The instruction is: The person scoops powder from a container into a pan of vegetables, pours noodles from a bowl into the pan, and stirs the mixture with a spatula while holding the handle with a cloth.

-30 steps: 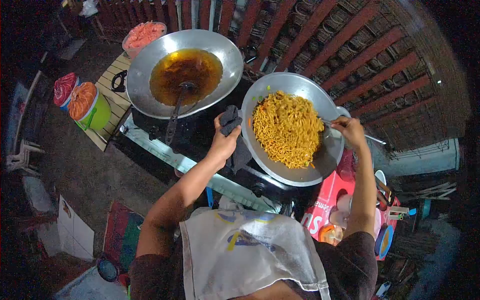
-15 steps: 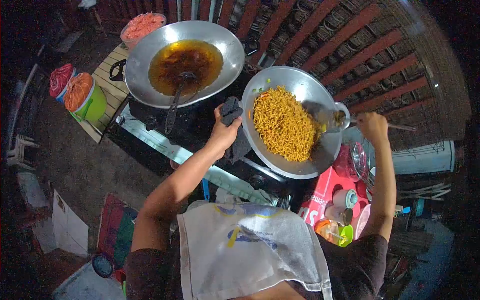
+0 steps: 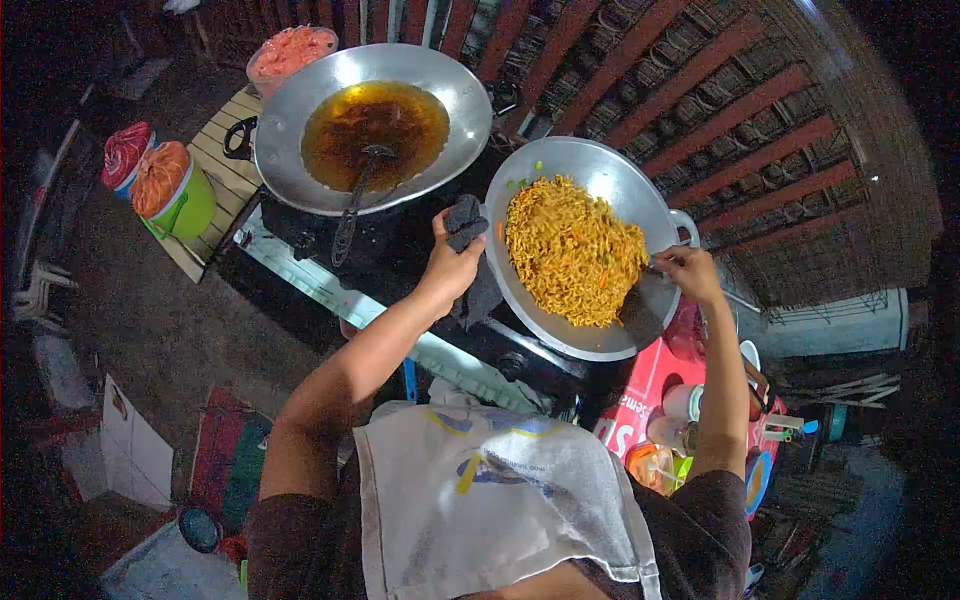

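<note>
A metal wok (image 3: 600, 175) full of yellow fried noodles (image 3: 570, 250) sits on the black stove (image 3: 400, 250). My left hand (image 3: 448, 262) grips the wok's near-left handle through a dark cloth (image 3: 465, 222). Over the wok's right rim, my right hand (image 3: 688, 272) is closed on a thin metal utensil (image 3: 652, 268) whose tip reaches into the noodles. Its working end is hidden among them.
A second wok (image 3: 440, 85) of dark oil with a ladle (image 3: 352, 205) stands at the left. A pink-filled tub (image 3: 290, 48) and covered buckets (image 3: 165, 185) sit beyond. Cups and containers crowd a red surface (image 3: 655, 375) at lower right. A brick wall (image 3: 740, 90) lies behind.
My right hand drew away to the right past the wok's rim, then came back over the rim with the utensil in the noodles. My left hand kept its grip.
</note>
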`<action>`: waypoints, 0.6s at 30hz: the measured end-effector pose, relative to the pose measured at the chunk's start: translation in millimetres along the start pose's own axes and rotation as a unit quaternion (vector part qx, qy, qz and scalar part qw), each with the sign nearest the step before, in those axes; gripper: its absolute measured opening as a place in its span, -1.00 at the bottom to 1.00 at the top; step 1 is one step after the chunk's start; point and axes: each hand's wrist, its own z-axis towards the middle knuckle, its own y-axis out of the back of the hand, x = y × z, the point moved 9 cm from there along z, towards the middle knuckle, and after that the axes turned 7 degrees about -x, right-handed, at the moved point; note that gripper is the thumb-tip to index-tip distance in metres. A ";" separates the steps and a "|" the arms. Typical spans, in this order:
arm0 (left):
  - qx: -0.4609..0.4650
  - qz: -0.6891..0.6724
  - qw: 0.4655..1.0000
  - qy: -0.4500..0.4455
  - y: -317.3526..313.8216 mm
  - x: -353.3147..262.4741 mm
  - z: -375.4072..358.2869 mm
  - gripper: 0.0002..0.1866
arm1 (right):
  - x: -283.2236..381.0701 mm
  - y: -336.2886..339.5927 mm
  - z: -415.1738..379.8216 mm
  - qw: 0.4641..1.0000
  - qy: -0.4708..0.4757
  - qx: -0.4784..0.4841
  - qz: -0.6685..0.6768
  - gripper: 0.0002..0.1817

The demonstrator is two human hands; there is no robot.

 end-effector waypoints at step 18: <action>0.011 0.013 0.999 0.044 2.3 -2.9 -6.4 -0.48 | -13.1 63.4 24.7 0.916 -0.034 -0.073 -0.392 -0.76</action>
